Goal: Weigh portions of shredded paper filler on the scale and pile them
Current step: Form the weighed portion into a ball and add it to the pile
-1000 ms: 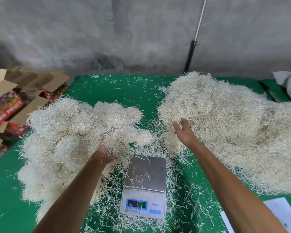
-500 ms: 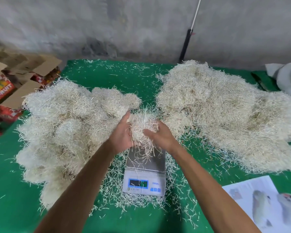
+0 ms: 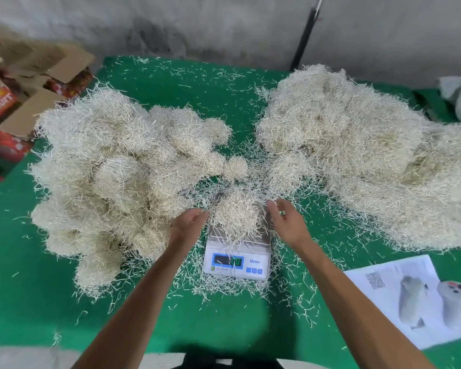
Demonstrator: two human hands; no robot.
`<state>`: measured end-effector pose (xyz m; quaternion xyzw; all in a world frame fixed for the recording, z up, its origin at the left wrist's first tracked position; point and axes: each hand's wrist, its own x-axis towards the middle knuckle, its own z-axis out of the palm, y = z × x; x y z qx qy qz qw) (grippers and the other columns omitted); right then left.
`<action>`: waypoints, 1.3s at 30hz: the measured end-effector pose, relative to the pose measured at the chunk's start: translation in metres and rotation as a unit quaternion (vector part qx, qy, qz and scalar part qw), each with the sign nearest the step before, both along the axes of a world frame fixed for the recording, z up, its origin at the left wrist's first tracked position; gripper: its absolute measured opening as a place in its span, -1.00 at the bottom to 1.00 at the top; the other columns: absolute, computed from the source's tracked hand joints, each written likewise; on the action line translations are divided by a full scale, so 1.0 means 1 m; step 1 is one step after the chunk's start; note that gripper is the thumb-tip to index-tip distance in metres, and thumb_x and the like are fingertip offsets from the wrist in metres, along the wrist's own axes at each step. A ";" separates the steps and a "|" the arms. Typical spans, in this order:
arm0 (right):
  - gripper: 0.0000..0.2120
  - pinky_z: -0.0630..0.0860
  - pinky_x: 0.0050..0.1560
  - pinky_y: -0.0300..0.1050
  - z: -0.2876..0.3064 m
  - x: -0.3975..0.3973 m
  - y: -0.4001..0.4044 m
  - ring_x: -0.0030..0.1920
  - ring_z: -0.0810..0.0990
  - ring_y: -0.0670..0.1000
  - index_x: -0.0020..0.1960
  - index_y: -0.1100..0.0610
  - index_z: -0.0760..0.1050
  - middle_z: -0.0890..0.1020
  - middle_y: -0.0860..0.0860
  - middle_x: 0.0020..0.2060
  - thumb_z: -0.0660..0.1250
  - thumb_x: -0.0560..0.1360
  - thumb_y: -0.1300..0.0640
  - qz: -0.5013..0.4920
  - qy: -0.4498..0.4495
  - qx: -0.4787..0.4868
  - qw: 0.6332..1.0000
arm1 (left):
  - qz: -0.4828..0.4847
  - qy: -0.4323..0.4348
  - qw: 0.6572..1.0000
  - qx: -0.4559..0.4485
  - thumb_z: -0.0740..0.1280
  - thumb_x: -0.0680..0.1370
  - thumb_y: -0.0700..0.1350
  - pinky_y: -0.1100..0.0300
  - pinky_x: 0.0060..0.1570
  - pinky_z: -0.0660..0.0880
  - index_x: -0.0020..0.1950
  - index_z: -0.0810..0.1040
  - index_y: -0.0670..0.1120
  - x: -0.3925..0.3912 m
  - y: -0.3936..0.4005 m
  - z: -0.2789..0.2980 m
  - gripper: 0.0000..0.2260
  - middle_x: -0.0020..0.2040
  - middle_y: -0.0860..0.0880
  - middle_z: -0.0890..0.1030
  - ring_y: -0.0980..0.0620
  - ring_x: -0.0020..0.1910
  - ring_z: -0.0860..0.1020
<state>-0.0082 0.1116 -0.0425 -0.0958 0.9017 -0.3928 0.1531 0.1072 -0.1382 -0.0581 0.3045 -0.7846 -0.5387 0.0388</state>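
A: So, starting at the left edge, what lies there?

B: Open cardboard boxes (image 3: 37,83) beside the green tabletop (image 3: 224,315). Next comes a big lumpy pile (image 3: 112,177) of shredded paper, made of rounded clumps.

A: And the hands?

B: The left hand (image 3: 186,225) sits just left of the scale (image 3: 237,251), fingers loosely spread and holding nothing, their tips at the edge of the small portion (image 3: 236,213) resting on the scale's plate.

A: Is the display readable?

B: It glows with green digits, but I cannot make them out. Loose shreds are scattered all around the scale.

A: The other side?

B: The right hand (image 3: 288,222) hovers just right of the portion, fingers apart and relaxed, gripping nothing. Beyond it spreads a second, looser heap (image 3: 357,161). A printed sheet (image 3: 410,299) lies at the near right, and a black pole (image 3: 302,41) leans against the grey wall.
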 end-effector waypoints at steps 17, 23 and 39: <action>-0.38 0.45 -0.27 -0.40 -0.011 0.023 -0.002 -0.21 0.61 -0.25 0.48 0.13 0.32 0.61 0.02 0.20 0.07 0.66 -0.31 0.042 0.042 0.024 0.998 | 0.065 0.060 0.983 0.162 0.35 0.61 0.08 0.19 -0.18 0.64 0.21 0.58 0.00 0.020 0.002 -0.006 -0.77 0.05 0.01 0.65 0.04 0.02 0.67; -0.37 0.48 -0.31 -0.39 -0.010 0.021 -0.005 -0.23 0.60 -0.29 0.52 0.13 0.30 0.58 -0.05 0.18 0.10 0.66 -0.30 0.037 0.044 0.014 0.998 | 0.074 0.064 0.980 0.176 0.34 0.62 0.09 0.19 -0.16 0.64 0.17 0.56 0.07 0.025 0.000 -0.006 -0.82 0.05 0.00 0.65 0.03 0.01 0.67; -0.03 0.66 -0.19 0.02 -0.014 -0.005 -0.050 -0.24 0.68 0.06 0.56 0.11 0.27 0.56 0.04 0.04 -0.10 0.50 -0.62 -0.073 0.045 0.027 0.996 | 0.118 -0.033 0.955 0.269 0.24 0.62 0.22 0.13 -0.16 0.66 0.49 0.34 0.02 0.018 0.005 -0.025 -0.50 0.39 -0.05 0.45 0.00 0.16 0.55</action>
